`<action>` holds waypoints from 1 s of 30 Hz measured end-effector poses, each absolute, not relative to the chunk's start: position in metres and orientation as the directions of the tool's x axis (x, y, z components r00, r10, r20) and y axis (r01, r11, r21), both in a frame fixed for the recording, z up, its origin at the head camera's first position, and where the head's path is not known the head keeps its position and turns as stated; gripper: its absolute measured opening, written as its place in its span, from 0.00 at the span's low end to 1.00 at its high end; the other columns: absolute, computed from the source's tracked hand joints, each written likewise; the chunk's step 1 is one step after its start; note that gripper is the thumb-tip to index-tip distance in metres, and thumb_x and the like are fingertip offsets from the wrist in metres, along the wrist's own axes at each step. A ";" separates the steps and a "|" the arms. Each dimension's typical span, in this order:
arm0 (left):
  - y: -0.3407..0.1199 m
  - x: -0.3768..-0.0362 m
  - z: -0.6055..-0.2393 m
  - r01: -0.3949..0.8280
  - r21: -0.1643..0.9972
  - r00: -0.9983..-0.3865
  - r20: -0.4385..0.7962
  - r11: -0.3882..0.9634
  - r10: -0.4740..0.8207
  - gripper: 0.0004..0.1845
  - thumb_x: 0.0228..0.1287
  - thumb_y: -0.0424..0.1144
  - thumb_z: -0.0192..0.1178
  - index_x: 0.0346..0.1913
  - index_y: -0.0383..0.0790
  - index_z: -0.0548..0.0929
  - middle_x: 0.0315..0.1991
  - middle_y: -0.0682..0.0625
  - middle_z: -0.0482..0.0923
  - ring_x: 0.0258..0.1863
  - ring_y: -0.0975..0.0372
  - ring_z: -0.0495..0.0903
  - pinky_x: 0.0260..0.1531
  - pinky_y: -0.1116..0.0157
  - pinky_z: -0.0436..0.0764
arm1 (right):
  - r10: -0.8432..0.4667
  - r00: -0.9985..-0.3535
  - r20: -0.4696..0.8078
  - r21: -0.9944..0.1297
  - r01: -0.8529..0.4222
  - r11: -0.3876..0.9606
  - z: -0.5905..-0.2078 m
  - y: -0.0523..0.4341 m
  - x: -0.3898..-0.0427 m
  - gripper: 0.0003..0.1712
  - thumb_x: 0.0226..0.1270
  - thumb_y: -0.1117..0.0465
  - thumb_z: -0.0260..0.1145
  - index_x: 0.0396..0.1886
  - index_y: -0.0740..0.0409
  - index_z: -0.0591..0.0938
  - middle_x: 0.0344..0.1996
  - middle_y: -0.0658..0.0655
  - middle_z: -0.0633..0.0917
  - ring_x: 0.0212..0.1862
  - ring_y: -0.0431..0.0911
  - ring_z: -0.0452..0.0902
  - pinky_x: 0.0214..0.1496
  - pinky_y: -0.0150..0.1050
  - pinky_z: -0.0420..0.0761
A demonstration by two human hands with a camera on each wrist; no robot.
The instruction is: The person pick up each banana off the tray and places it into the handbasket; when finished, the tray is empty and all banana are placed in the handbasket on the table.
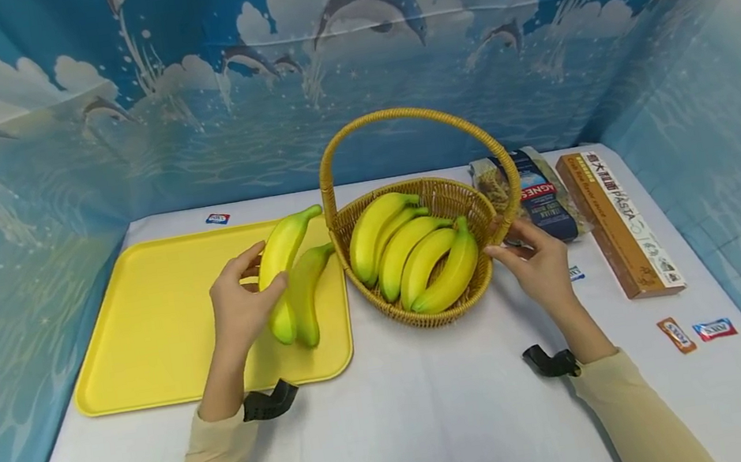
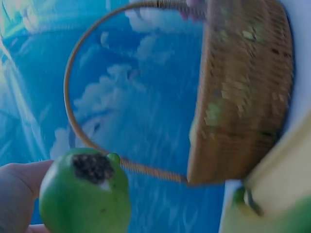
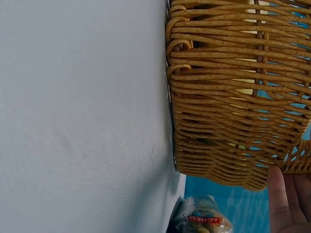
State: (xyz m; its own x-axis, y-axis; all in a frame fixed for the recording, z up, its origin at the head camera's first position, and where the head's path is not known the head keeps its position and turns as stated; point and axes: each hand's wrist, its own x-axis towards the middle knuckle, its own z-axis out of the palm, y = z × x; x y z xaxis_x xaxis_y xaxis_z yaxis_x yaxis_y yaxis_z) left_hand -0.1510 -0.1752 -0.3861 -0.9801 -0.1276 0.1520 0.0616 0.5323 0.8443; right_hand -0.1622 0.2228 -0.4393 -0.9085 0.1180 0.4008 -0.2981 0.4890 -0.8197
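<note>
White counter [image 1: 406,417] lies bare nearest the camera, open between both sleeves. Left hand [image 1: 237,303] curls its grip round a banana [image 1: 282,264] over the yellow tray [image 1: 156,335], beside a second banana [image 1: 308,292]; the left wrist view alone shows its dark tip. Right hand [image 1: 539,263] rests straight fingers against the basket [image 1: 475,207] rim, near the pasta packets [image 1: 541,193]

Bright, even light, soft shadows; left wrist view blurred (bluish tint); head view edges curved.

Seven bananas [image 1: 410,253], one wicker basket [image 1: 437,315], one yellow tray [image 1: 155,327], two pasta packs [image 1: 617,222], four small wrappers [image 1: 677,334]
</note>
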 end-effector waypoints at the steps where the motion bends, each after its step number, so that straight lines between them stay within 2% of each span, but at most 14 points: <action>1: -0.167 -0.151 -0.382 0.086 0.843 -0.981 0.164 0.531 -0.101 0.31 0.56 0.37 0.67 0.65 0.39 0.76 0.52 0.40 0.79 0.49 0.52 0.78 0.43 0.60 0.79 | 0.119 -0.909 0.400 -0.822 -0.298 0.486 -0.443 0.225 -0.165 0.26 0.56 0.66 0.73 0.57 0.63 0.82 0.47 0.66 0.85 0.44 0.23 0.75 0.42 0.17 0.77; 5: -0.132 -0.158 -0.372 0.190 0.830 -0.977 0.210 0.524 0.022 0.31 0.55 0.38 0.68 0.64 0.41 0.77 0.50 0.42 0.80 0.47 0.53 0.79 0.41 0.57 0.82 | 0.121 -0.908 0.401 -0.824 -0.300 0.481 -0.444 0.226 -0.165 0.26 0.57 0.66 0.73 0.57 0.63 0.82 0.47 0.65 0.86 0.44 0.24 0.76 0.42 0.17 0.78; 8: -0.108 -0.166 -0.370 0.253 0.819 -0.967 0.237 0.515 0.098 0.30 0.55 0.39 0.67 0.64 0.41 0.78 0.49 0.43 0.80 0.45 0.54 0.79 0.40 0.58 0.83 | 0.115 -0.909 0.400 -0.827 -0.304 0.472 -0.446 0.226 -0.165 0.26 0.57 0.66 0.73 0.57 0.64 0.82 0.47 0.65 0.85 0.44 0.24 0.76 0.42 0.17 0.78; 12: -0.081 -0.180 -0.372 0.296 0.796 -0.955 0.255 0.528 0.150 0.30 0.56 0.41 0.65 0.64 0.42 0.77 0.47 0.44 0.79 0.40 0.56 0.76 0.38 0.61 0.78 | 0.104 -0.910 0.402 -0.827 -0.312 0.468 -0.448 0.226 -0.166 0.25 0.57 0.66 0.73 0.56 0.64 0.82 0.47 0.66 0.85 0.44 0.24 0.76 0.42 0.17 0.78; 15: -0.066 -0.193 -0.376 0.314 0.779 -0.949 0.266 0.543 0.166 0.30 0.56 0.42 0.65 0.65 0.42 0.77 0.46 0.43 0.77 0.39 0.55 0.74 0.39 0.59 0.73 | 0.104 -0.907 0.409 -0.822 -0.317 0.474 -0.447 0.226 -0.166 0.25 0.56 0.66 0.73 0.55 0.65 0.82 0.46 0.66 0.85 0.44 0.24 0.76 0.42 0.18 0.78; 24: -0.037 -0.224 -0.404 0.278 0.736 -0.960 0.224 0.617 0.166 0.30 0.56 0.42 0.64 0.64 0.40 0.77 0.54 0.40 0.78 0.51 0.49 0.76 0.52 0.47 0.74 | 0.102 -0.903 0.418 -0.818 -0.325 0.475 -0.447 0.226 -0.167 0.26 0.56 0.67 0.73 0.56 0.65 0.82 0.46 0.67 0.85 0.45 0.23 0.75 0.42 0.17 0.78; 30: -0.026 -0.228 -0.418 0.239 0.726 -0.971 0.195 0.645 0.141 0.29 0.55 0.42 0.64 0.63 0.40 0.79 0.56 0.41 0.79 0.54 0.48 0.75 0.53 0.48 0.75 | 0.106 -0.902 0.418 -0.822 -0.326 0.466 -0.446 0.227 -0.166 0.26 0.56 0.67 0.74 0.56 0.64 0.82 0.47 0.66 0.85 0.45 0.24 0.76 0.42 0.18 0.78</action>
